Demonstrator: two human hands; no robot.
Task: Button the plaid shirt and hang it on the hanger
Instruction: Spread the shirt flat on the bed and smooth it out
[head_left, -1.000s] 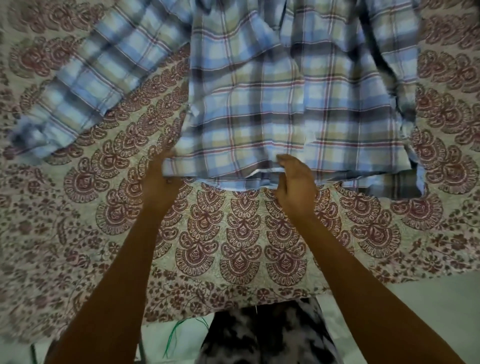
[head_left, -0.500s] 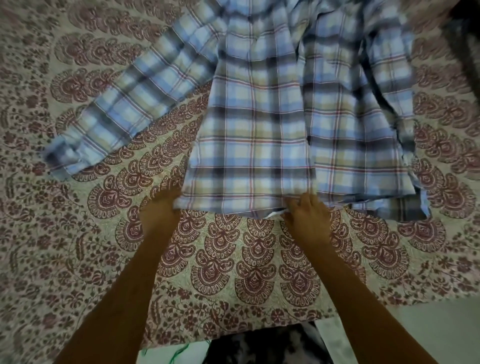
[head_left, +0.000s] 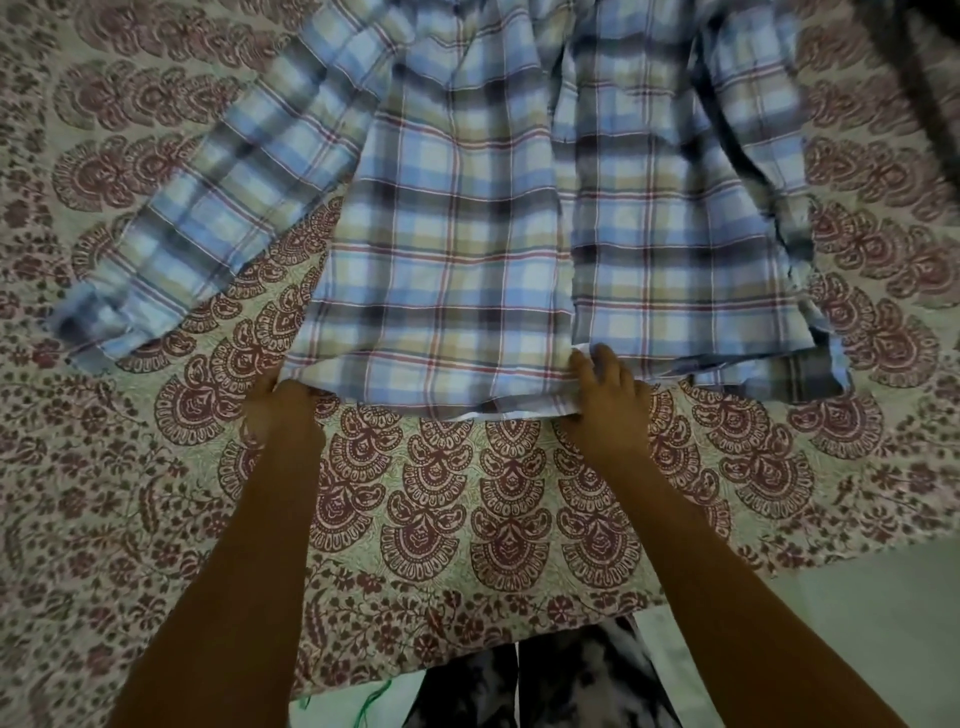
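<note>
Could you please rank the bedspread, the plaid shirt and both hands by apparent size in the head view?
1. bedspread
2. plaid shirt
3. left hand and right hand: they look about alike, so I won't rank them.

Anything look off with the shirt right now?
Yes. The plaid shirt is bunched along its right side: the lower right corner is folded over, while the panel between the left hand and right hand lies flat.

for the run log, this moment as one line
left hand: holds plaid shirt hem corner | right hand: pinches hem at placket | shirt lies on printed bedspread
</note>
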